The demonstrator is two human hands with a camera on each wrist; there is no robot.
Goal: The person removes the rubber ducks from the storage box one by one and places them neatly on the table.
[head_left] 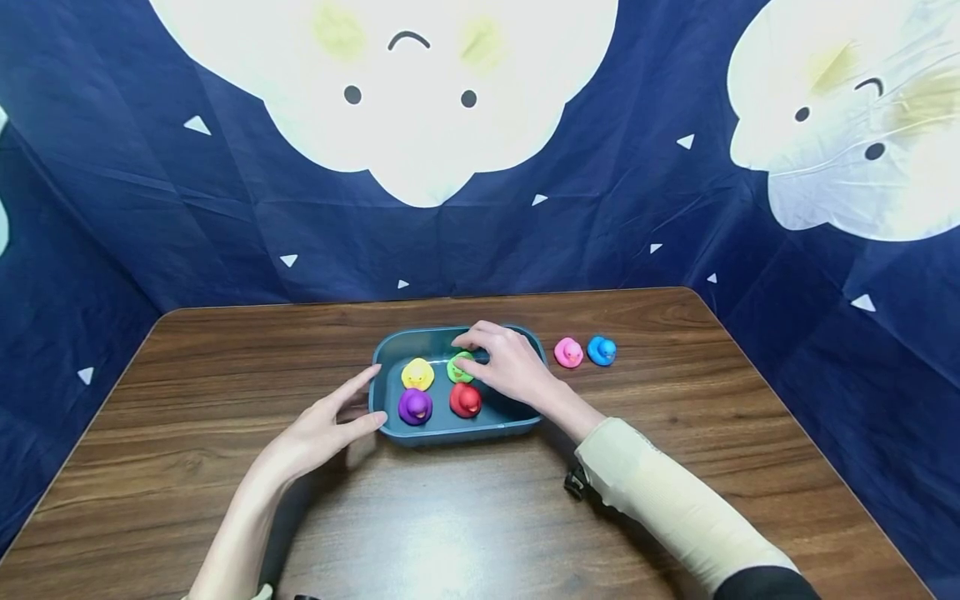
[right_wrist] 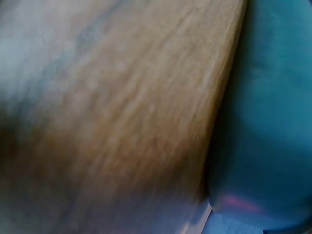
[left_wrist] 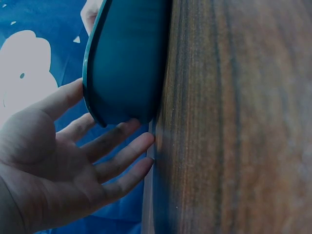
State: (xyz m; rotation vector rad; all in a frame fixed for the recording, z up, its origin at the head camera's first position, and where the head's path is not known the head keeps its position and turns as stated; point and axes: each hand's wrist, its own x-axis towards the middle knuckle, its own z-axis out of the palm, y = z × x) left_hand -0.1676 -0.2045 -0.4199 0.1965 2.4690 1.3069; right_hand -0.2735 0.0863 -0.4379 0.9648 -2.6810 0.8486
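A teal tray (head_left: 450,432) sits on the table and holds a yellow duck (head_left: 417,374), a purple duck (head_left: 416,407), a green duck (head_left: 456,372) and a red duck (head_left: 466,400). My left hand (head_left: 318,433) touches the tray's left end, thumb on the rim and fingers spread. In the left wrist view, the fingers of that left hand (left_wrist: 63,161) reach along the end wall of the tray (left_wrist: 129,63). Over the tray's right half, my right hand (head_left: 506,362) is at the green duck, its thumb overlapping it and a gap showing between thumb and fingertips.
Right of the tray, a pink duck (head_left: 568,352) and a blue duck (head_left: 602,351) stand on the wooden table (head_left: 465,517). A dark blue cloth (head_left: 480,242) with white clouds hangs behind the table. The right wrist view is blurred, showing table and tray wall.
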